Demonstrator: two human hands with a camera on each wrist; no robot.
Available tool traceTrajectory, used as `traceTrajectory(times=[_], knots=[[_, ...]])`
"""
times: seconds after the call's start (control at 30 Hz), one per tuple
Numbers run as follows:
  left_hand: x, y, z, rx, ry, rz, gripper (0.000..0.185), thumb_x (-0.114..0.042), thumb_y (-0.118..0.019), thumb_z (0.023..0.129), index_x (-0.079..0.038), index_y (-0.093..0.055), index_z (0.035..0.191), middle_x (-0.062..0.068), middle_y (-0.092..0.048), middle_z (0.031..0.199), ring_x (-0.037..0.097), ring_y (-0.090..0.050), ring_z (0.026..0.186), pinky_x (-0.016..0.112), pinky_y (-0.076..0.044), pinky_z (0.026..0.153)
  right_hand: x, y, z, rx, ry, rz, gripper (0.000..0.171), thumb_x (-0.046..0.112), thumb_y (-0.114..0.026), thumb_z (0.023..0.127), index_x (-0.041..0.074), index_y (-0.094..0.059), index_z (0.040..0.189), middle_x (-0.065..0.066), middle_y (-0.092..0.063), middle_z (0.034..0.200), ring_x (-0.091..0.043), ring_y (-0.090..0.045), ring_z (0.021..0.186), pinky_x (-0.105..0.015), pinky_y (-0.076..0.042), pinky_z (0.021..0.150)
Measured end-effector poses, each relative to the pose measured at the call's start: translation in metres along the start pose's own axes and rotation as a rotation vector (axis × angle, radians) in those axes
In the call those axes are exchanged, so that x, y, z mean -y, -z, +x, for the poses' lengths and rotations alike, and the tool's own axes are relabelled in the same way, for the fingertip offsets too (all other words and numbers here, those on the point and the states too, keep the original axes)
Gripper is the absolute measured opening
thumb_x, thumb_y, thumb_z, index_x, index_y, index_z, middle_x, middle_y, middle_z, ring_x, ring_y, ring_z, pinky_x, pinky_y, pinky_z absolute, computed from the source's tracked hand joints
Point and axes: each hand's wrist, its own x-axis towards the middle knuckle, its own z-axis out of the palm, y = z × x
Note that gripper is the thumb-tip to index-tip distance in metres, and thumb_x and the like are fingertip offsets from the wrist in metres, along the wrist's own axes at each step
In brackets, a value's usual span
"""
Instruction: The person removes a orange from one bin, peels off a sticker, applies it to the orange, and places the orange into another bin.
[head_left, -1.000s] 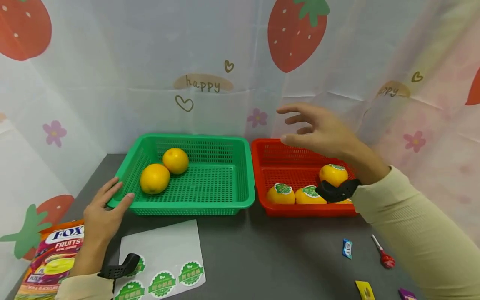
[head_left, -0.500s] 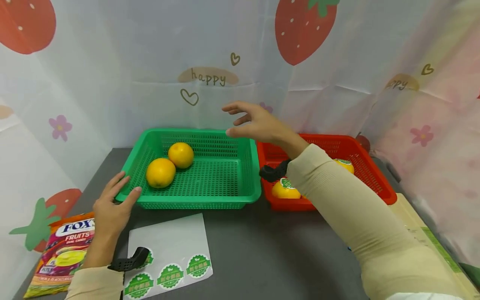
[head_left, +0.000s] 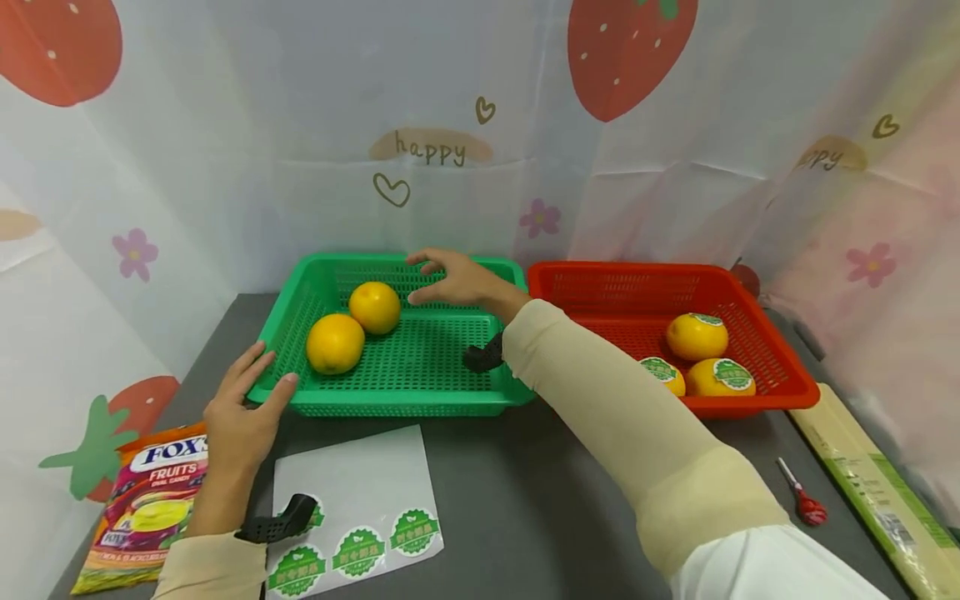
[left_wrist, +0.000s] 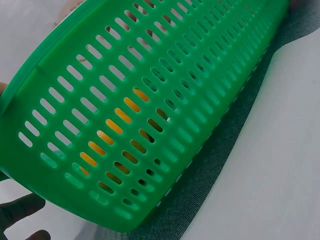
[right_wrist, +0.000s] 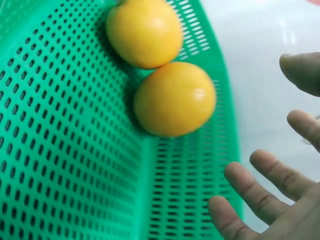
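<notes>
My left hand rests at the front left corner of a green plastic basket, thumb and fingers spread along its rim. Two plain oranges lie inside: a front one and a rear one. Just right of the rear orange, my right hand hovers over the basket, fingers apart and holding nothing. The right wrist view shows its spread fingertips off to one side of both oranges. Through the basket's slots, orange colour shows in the left wrist view.
A red basket holds several stickered oranges, partly hidden by my right sleeve. A sheet of green stickers lies in front of the green basket. A candy bag is at left; a lollipop and a long flat packet are at right.
My right hand has swung left from above the red basket to the green one, then lowered beside the rear orange. The left hand stays at the basket corner.
</notes>
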Motion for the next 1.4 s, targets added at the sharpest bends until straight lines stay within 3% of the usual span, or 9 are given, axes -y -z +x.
traceTrajectory(times=[0.3,0.6,0.87,1.17,1.4], knots=[[-0.001,-0.001,-0.002,0.011,0.023,-0.006,0.046,-0.016,-0.070,0.089,-0.002,-0.059,0.132,-0.003,-0.048,0.143,0.014,-0.037,0.133,0.017,-0.030,0.099,-0.014,-0.024,0.027,0.054,-0.075,-0.030,0.069,0.028,-0.075,0.086,0.019,-0.041,0.146,-0.010,-0.039,0.146,-0.028,-0.036,0.132,-0.047,-0.035,0.102],[0.001,-0.002,-0.009,0.007,0.019,-0.005,0.045,-0.014,-0.071,0.088,-0.003,-0.061,0.130,-0.004,-0.049,0.142,0.014,-0.038,0.133,0.016,-0.030,0.098,-0.023,-0.046,0.044,0.080,-0.071,-0.049,0.077,0.022,-0.074,0.086,0.018,-0.032,0.151,-0.009,-0.029,0.152,-0.027,-0.030,0.136,-0.047,-0.033,0.103],[0.002,-0.007,-0.008,0.010,-0.010,-0.040,0.043,-0.010,-0.070,0.088,-0.001,-0.061,0.129,0.000,-0.049,0.142,0.015,-0.038,0.133,0.016,-0.031,0.098,-0.035,-0.051,0.050,0.085,-0.134,-0.059,0.082,0.019,-0.075,0.086,0.020,-0.028,0.153,-0.013,-0.041,0.141,-0.028,-0.044,0.123,-0.044,-0.040,0.096],[0.005,-0.006,-0.004,0.005,-0.007,-0.050,0.043,-0.012,-0.071,0.088,-0.002,-0.062,0.128,-0.002,-0.048,0.142,0.014,-0.038,0.133,0.017,-0.030,0.100,-0.035,-0.060,0.058,0.124,-0.048,0.050,0.070,0.002,-0.075,0.083,0.014,-0.029,0.134,-0.016,-0.045,0.132,-0.026,-0.052,0.112,-0.037,-0.046,0.088],[0.009,-0.001,-0.001,-0.006,-0.004,-0.047,0.042,-0.012,-0.071,0.088,-0.002,-0.063,0.128,-0.002,-0.049,0.142,0.012,-0.039,0.132,0.016,-0.032,0.099,-0.029,-0.070,0.066,0.175,-0.058,-0.033,0.077,0.016,-0.081,0.080,0.018,-0.034,0.141,-0.008,-0.046,0.127,-0.022,-0.054,0.103,-0.034,-0.047,0.082]])
